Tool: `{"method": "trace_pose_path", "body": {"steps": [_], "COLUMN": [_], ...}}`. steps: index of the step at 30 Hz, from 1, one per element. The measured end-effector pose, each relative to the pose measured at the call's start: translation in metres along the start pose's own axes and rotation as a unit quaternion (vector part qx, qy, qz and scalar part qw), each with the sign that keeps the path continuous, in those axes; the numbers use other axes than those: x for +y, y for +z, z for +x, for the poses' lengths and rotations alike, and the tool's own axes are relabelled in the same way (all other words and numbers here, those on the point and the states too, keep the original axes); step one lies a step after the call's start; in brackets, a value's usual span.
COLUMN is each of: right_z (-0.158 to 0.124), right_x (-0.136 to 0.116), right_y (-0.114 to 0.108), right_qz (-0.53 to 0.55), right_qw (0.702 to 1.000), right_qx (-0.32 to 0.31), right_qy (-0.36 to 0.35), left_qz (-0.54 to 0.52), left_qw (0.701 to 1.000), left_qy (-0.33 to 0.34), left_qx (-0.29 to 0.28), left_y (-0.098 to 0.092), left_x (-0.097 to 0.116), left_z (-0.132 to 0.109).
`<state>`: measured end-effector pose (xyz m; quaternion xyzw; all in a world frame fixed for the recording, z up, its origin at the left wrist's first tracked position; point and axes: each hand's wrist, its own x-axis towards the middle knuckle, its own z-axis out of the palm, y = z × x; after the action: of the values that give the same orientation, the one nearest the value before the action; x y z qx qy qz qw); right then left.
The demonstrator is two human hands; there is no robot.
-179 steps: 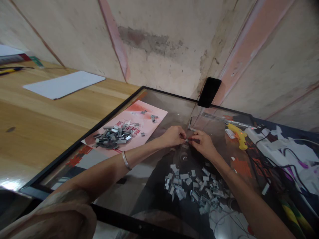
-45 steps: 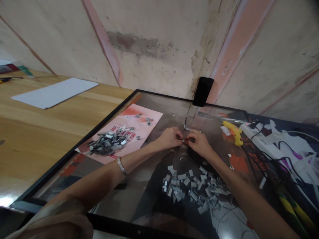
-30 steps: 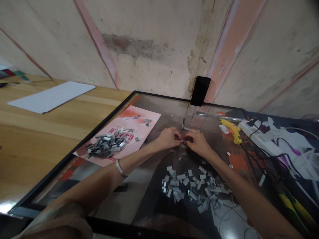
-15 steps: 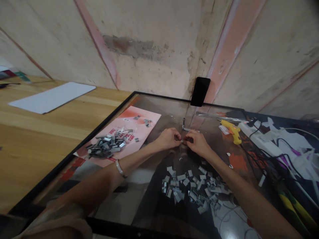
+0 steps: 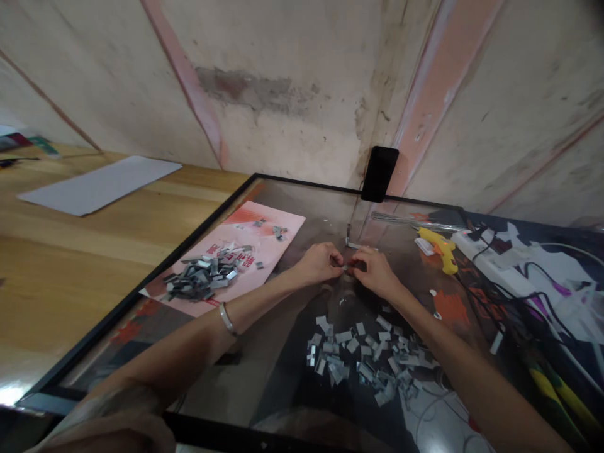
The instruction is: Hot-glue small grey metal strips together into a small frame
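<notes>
Both my hands meet near the middle of the dark glass tabletop (image 5: 278, 321), fingertips almost touching. Between them is a small metal piece (image 5: 345, 268), mostly covered by the fingers. My left hand (image 5: 321, 263) pinches it from the left, and my right hand (image 5: 372, 269) pinches from the right. Just beyond the fingers lies a small L-shaped metal strip (image 5: 353, 244). Closer to me spreads a loose heap of small silvery metal pieces (image 5: 377, 358). Left of my left forearm, a second pile of shiny metal pieces (image 5: 202, 277) rests on a pink printed sheet (image 5: 283, 223).
A black phone (image 5: 379, 173) leans against the wall at the back. To the right are a yellow glue gun (image 5: 438, 246), a white power strip (image 5: 491, 267) with tangled cables, and yellow-green handled pliers (image 5: 557, 390). White paper (image 5: 99, 185) lies on the wooden table at left.
My hands hold nearly the same pose over the small piece. A bright reflection now shows at the tabletop's near left corner.
</notes>
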<state>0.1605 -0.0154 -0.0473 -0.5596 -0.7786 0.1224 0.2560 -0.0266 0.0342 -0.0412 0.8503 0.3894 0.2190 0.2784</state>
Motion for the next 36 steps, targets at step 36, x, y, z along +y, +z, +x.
{"method": "trace_pose_path", "body": {"steps": [36], "right_z": [0.002], "right_x": [0.002], "right_y": [0.0], "right_qz": [0.0], "right_qw": [1.0], "right_qx": [-0.01], "right_qy": [-0.001], "left_qz": [0.006], "left_qw": [1.0], "left_qy": [-0.001], "left_qx": [-0.001], "left_y": [0.0], "left_x": [0.001], "left_z": [0.0]}}
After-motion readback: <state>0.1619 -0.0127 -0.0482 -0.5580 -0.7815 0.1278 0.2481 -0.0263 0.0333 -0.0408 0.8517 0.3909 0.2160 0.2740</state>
